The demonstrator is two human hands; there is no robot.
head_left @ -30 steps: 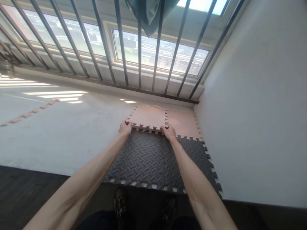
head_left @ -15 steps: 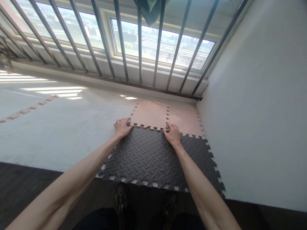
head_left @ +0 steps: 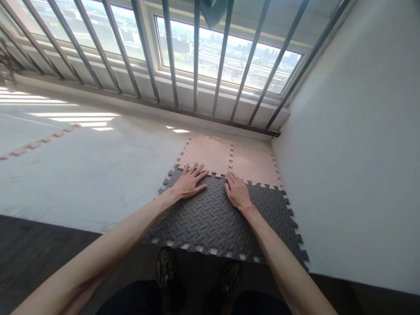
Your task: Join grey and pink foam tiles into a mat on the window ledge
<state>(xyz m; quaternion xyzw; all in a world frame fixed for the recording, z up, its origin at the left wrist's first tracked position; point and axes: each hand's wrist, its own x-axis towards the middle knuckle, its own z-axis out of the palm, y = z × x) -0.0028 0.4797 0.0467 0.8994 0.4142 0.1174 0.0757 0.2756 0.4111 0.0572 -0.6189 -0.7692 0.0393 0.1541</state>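
Observation:
My left hand lies flat with fingers spread across the seam between the left dark grey foam mat tile and the left pink foam mat tile. Beside it on the right, my right hand rests palm down near where the tiles' corners meet, fingers stretched out close together. A second pink foam tile and a second dark grey tile lie to the right, against the wall. The tiles' edges have interlocking teeth. Part of the seam is hidden under my hands.
A metal railing runs along the back before the windows. A white wall stands at the right. The pale ledge stretches left, with a pink toothed strip on it. Below its front edge are my shoes on dark floor.
My left hand has moved right from the tile's left corner and spread flat over the seam. My right hand has flattened near the middle joint. The view has shifted slightly.

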